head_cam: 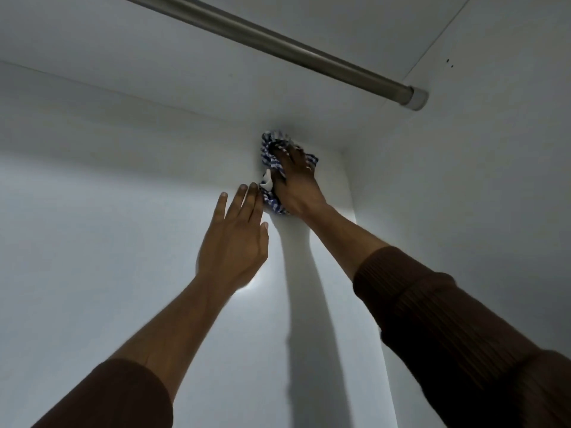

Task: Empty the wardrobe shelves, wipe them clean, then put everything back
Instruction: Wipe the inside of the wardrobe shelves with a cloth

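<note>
Brown sleeves (457, 329) fill the lower corners of the frame, both forearms reaching up and inward across the white wardrobe panel (92, 227). Left of centre, the left hand (234, 239) lies flat with its fingers straight and together, holding nothing, fingertips just touching the edge of the cloth. Slightly further in, at the middle of the frame, the right hand (296, 183) presses down on a bunched blue-and-white checked cloth (272, 152), its fingers spread and curled into the folds. That cloth sits against the panel near the inner corner. Farthest off, a metal hanging rail (278, 46) runs diagonally across the upper frame to a socket (418, 99) at upper right.
</note>
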A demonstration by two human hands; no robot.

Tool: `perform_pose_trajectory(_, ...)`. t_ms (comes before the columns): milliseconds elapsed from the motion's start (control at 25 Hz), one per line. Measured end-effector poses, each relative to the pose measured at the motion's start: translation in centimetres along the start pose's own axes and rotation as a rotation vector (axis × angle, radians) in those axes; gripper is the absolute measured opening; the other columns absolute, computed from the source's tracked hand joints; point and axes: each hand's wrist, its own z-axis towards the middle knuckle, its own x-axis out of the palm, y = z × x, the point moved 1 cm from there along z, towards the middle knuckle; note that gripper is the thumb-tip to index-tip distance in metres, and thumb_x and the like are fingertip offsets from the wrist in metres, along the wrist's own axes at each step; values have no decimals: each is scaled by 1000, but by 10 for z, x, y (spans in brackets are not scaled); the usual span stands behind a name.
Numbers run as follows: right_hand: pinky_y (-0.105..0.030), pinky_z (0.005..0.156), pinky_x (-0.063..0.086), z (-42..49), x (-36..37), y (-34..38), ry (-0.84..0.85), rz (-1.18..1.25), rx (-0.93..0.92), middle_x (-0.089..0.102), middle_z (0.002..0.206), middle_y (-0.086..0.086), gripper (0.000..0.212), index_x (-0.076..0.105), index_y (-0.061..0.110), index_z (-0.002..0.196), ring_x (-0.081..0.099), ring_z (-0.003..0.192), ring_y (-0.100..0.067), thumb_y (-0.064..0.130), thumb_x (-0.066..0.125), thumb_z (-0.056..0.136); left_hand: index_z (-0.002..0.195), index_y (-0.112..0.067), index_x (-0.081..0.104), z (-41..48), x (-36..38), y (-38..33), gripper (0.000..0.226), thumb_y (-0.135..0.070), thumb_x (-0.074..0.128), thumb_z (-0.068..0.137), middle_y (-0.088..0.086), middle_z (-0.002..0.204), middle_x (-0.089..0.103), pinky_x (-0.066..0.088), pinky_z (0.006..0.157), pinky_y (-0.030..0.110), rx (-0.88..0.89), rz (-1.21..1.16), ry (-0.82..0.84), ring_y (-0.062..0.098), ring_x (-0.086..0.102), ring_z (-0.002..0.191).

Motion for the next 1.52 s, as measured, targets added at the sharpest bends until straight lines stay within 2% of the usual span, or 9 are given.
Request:
perform_pose_trajectory(320,-46,122,17,13,-5,-81,-213,-142,344,27,162,-11,52,39,18,152,23,149,-32,23,41,101,160,-6,20,0,6,0,63,-36,12,105,10,167,19,12,126,47,-1,-5,-13,23,14,156)
perform_pose_trajectory(560,-39,119,27,-30,29,20,-135,-20,-188,47,152,-9,45,54,16,141,39,143,-24,21,39,99,147,-1,44,-3,-3,2,61,-29,15,102,16,156,42,16,125,47,16,16,-5,27,27,152)
perform_pose_trajectory(800,-43,122,24,-71,-20,-59,-230,-32,169,45,152,-14,58,50,9,144,38,142,-29,26,29,93,159,-2,21,-5,3,-1,63,-32,11,104,13,167,20,15,125,46,-23,11,-5,25,16,155)
perform_pose_trajectory(1000,-27,122,17,-131,14,30,-141,-7,-148,33,161,-2,50,38,22,153,22,150,-5,26,31,104,159,-5,21,-5,-1,0,67,-33,17,99,14,167,20,12,126,46,22,20,40,27,14,155)
perform_pose_trajectory(1080,2,101,25,-147,-1,3,-193,102,12,46,149,2,45,45,18,149,31,126,27,21,37,104,159,-4,19,-8,-4,-4,61,-31,16,105,14,167,18,12,126,46,-25,-10,34,27,13,156)
perform_pose_trajectory(1160,9,92,21,-156,-23,-27,-268,150,211,47,147,-1,43,51,9,144,37,120,27,11,41,101,160,-3,18,-25,-7,-15,59,-31,18,107,13,168,15,12,126,47,-53,-65,39,27,11,156)
perform_pose_trajectory(1280,-5,112,12,-165,-27,-14,-236,114,270,25,161,-4,52,41,6,150,25,145,3,20,38,100,159,-3,21,-74,-12,-44,59,-30,19,106,13,168,15,13,125,50,-22,-90,81,27,10,156)
perform_pose_trajectory(1400,-40,124,18,-200,0,31,-116,44,-16,22,164,-4,57,36,12,154,18,153,-20,30,34,100,157,-3,28,-108,-15,-60,61,-25,22,101,15,167,18,13,125,49,26,-95,103,28,7,157)
perform_pose_trajectory(1520,-42,123,22,-242,2,-2,-130,-6,46,27,164,-3,51,40,18,153,18,153,-17,19,37,102,159,-2,17,-110,-15,-60,60,-24,22,104,14,168,15,12,126,47,13,-94,62,28,7,156)
